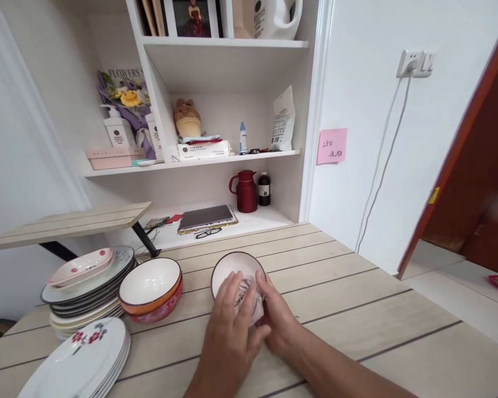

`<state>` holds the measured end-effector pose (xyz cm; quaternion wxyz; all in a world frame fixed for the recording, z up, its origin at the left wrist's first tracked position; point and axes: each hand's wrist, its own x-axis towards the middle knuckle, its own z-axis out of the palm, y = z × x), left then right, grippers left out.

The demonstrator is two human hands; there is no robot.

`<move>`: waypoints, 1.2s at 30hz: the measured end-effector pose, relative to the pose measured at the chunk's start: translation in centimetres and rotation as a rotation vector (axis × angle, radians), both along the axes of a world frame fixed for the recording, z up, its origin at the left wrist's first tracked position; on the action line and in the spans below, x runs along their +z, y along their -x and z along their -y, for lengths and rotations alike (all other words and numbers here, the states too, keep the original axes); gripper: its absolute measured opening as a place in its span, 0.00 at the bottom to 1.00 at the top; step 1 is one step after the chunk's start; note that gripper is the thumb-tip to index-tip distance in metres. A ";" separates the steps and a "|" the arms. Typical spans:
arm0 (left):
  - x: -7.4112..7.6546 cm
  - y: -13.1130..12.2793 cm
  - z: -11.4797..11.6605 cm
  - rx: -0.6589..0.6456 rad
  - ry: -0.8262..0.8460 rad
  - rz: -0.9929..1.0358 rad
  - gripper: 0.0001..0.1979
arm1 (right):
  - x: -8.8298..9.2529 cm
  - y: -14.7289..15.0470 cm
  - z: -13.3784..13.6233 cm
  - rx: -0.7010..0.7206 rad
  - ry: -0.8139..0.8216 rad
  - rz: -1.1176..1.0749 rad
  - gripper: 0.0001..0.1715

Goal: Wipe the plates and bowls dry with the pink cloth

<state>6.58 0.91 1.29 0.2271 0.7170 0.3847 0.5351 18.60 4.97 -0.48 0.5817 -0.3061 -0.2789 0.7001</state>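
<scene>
A white bowl [231,264] with a dark rim is tilted toward me on the wooden table [336,287]. A crumpled whitish cloth [248,292] lies inside it. My left hand [228,331] presses its closed fingers on the cloth in the bowl. My right hand [279,321] grips the bowl's right edge, thumb over the rim. Just to the left stands a white bowl [150,283] with an orange band, nested in a red patterned one.
Stacked plates [87,279] and white flowered plates [83,356] fill the table's left end. Behind are shelves with a red jug [245,191], a dark bottle [264,189], glasses [208,232] and a laptop [205,216]. A brown door [473,182] is at right.
</scene>
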 end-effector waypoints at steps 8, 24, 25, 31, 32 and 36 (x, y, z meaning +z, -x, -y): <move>-3.0 -1.0 -1.1 -0.034 0.193 0.077 0.38 | 0.4 0.5 0.3 0.041 -0.103 -0.078 0.34; -3.4 0.1 -2.0 -0.076 0.108 -0.254 0.37 | 2.0 -0.4 1.2 0.021 -0.180 0.059 0.37; -3.5 0.4 -2.2 -0.071 0.049 -0.388 0.39 | 2.2 -0.6 1.2 0.026 -0.172 0.067 0.36; 0.0 4.6 -3.1 -0.081 -0.446 -1.158 0.25 | 2.7 -1.1 1.0 0.081 -0.181 0.112 0.27; 1.1 5.3 -3.1 -0.075 -0.536 -1.219 0.22 | 2.8 -1.0 1.1 0.101 -0.191 0.110 0.27; 5.2 6.8 -2.4 -0.068 -0.855 -1.415 0.12 | 3.3 -0.9 1.6 0.155 -0.204 0.085 0.29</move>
